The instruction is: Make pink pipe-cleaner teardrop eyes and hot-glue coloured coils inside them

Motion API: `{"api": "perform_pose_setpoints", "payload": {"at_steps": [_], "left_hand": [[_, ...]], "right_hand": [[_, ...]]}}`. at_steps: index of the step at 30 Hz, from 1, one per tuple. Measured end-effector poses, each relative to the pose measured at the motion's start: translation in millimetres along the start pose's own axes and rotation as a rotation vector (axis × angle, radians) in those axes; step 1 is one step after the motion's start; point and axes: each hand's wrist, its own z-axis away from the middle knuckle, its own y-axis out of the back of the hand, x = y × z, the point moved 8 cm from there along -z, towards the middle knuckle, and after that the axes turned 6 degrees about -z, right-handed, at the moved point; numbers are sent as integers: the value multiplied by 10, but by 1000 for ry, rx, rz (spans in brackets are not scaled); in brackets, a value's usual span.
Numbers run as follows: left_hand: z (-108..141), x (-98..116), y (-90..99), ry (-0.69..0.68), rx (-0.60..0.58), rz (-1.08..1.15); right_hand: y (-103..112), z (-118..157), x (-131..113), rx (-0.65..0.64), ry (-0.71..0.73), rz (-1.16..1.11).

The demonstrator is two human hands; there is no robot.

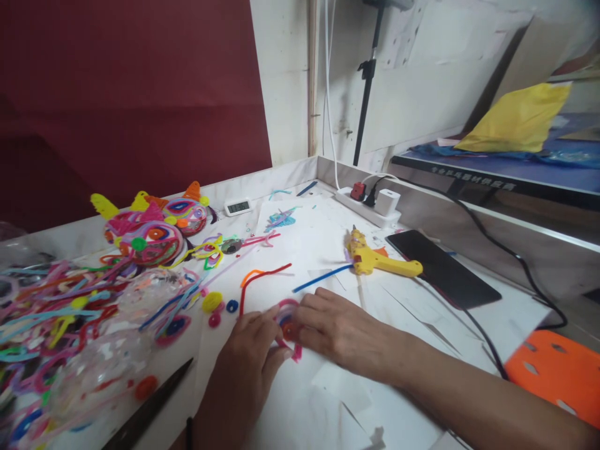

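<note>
Both hands meet over a small coil of pink, purple and orange pipe cleaners on the white paper. My left hand pinches its left edge between thumb and fingers. From the right, my right hand has its curled fingers closed on the coil's other edge, covering part of it. A bent red pipe cleaner lies just beyond the left hand. Past the right hand's knuckles rests a straight blue pipe cleaner. Small round coils in yellow and dark blue sit to the left.
A yellow glue gun and a black phone lie to the right. Loose pipe cleaners heap at left beside dark scissors. Colourful coiled animal faces stand behind. A power strip runs along the back edge.
</note>
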Motion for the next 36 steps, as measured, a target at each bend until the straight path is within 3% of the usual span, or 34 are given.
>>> {"api": "perform_pose_setpoints", "payload": {"at_steps": [4,10,14,27,32,36], "left_hand": [[-1,-15,21,-15,12,-22],[26,-26,-17,-153,53,-95],[41,-33,4,-135,111,-136],[-8,-131,-44,-6,104,-15],[-60,-5,113,-99,84,-21],[-80,152,343,-163,162,0]], "right_hand": [[-35,8,-35,-19,35,52],[-67,3,-53,-7,52,87],[-81,-3,-50,-2,53,97],[-44,-5,-42,13,46,72],[48,-5,-33,60,35,42],[165,-7,-31,132,16,-28]]}}
